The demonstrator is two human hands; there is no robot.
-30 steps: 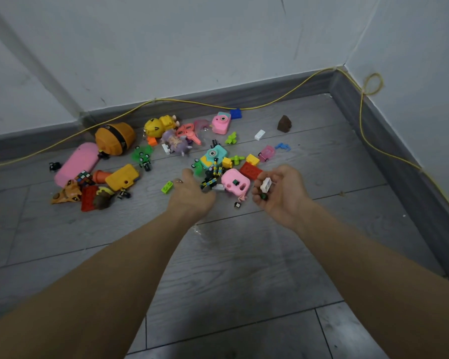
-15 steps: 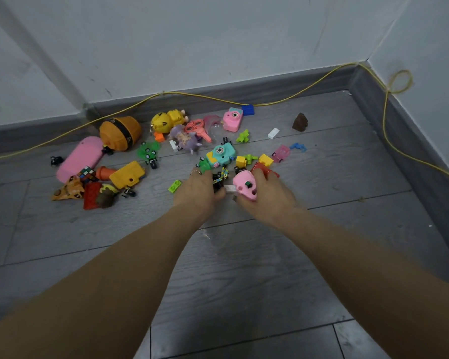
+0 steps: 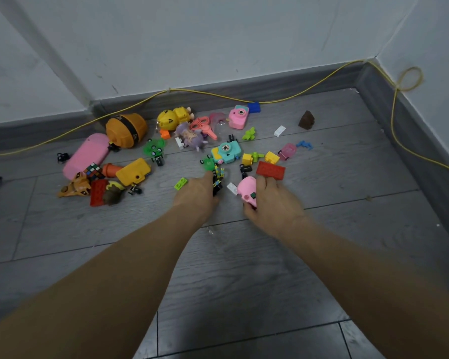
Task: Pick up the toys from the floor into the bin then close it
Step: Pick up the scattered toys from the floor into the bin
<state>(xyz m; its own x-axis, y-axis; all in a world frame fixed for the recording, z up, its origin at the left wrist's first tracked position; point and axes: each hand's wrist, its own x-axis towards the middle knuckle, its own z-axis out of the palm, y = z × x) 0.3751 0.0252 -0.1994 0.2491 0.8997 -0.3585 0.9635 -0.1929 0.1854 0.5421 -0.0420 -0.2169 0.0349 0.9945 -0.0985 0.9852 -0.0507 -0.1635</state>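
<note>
Head view: the right hand (image 3: 272, 203) grips a pink toy (image 3: 247, 189), fingers curled round it. The left hand (image 3: 197, 195) reaches into small black-and-yellow pieces (image 3: 217, 178); whether it holds any I cannot tell. Just beyond the right hand lies a red brick (image 3: 271, 170); beside the left, a green brick (image 3: 180, 183). Further out, scattered toys crowd the grey plank floor (image 3: 244, 268) toward the skirting, where a yellow cable (image 3: 208, 93) runs along white walls.
</note>
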